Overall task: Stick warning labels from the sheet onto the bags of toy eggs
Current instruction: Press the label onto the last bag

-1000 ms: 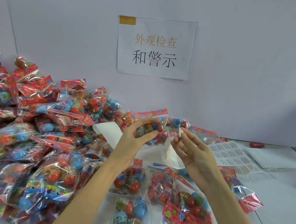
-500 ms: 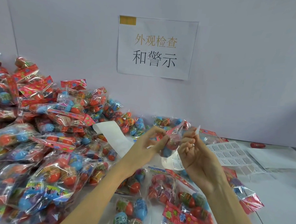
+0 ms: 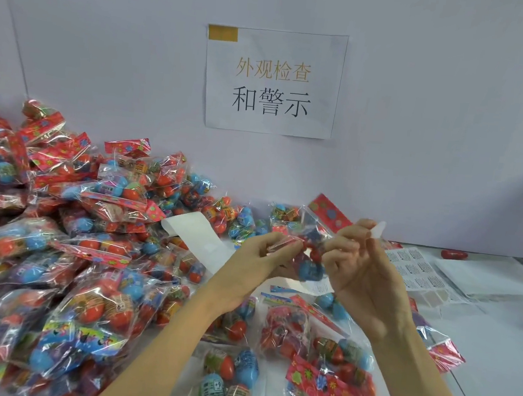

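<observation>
Since a moment ago we have turned the bag (image 3: 307,254) upright above the table's middle, left hand (image 3: 256,263) pinching its side and right hand (image 3: 362,266) pinching a label (image 3: 378,230), ready to stick.

A white paper sign (image 3: 272,81) on the wall reads "外观检查" in gold above "和警示" in black. A bag of toy eggs (image 3: 103,307) in the pile carries a small "6+" mark. The print on the label sheet (image 3: 420,272) is too small to read.
</observation>
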Demonstrator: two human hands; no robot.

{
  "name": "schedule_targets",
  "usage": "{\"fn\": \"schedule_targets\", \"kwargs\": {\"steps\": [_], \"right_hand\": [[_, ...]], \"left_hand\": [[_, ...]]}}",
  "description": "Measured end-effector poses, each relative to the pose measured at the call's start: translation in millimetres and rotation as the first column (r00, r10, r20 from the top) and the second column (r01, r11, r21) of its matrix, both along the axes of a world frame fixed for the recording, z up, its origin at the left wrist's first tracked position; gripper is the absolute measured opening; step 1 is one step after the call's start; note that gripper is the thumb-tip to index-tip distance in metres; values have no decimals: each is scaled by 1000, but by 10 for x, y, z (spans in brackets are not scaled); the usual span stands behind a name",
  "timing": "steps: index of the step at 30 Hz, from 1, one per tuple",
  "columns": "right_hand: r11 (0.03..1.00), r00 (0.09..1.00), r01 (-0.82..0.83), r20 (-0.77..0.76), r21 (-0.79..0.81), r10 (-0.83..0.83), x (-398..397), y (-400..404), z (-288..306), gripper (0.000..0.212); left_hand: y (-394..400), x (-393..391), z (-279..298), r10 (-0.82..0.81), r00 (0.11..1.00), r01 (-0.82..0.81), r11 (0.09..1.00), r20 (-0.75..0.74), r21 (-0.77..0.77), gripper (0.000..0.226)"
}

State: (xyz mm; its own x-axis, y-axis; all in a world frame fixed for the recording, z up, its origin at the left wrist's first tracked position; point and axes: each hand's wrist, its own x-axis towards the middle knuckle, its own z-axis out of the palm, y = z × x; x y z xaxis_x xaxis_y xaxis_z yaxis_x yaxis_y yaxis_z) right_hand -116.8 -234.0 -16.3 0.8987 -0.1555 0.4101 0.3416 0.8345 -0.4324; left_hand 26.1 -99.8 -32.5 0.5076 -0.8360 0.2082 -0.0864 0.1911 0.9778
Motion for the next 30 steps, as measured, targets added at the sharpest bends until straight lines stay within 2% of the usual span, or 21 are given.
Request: {"fn": "schedule_targets", "kwargs": {"steps": [3,5,8,11,14,18,24,30], "right_hand": [[988,986,149,-72,-46,-152,-31,-28,47,11],[963,953,251,-148,-101,-264,-16,-47,29,22],[919,911,307,-202,-249,-359,34,-61,-14,20],[784,814,386,-220,-487,-537,79,-9,-60,22],[555,671,476,-127,-682,-731,127,69,-111,19],[336,555,520,12,-786,-832,182,100,-185,7],[284,515,518,29,-807,-857,189,85,-202,4],[251,494,529,53,-811,-868,178,93,-191,3]], "left_hand": [[-6,24,36,-14,955,-16,995,-297,-99,25],[0,42,55,-5,912,-52,990,-409,-128,27],[19,59,71,17,868,-107,983,-497,-152,23],[25,55,80,68,901,-140,980,-429,-140,35],[2,55,47,140,929,-184,978,-342,-101,41],[-21,66,13,192,933,-220,974,-303,-59,42],[-29,64,0,194,945,-217,974,-265,-61,52],[-21,80,-5,196,952,-215,975,-235,-60,49]]}}
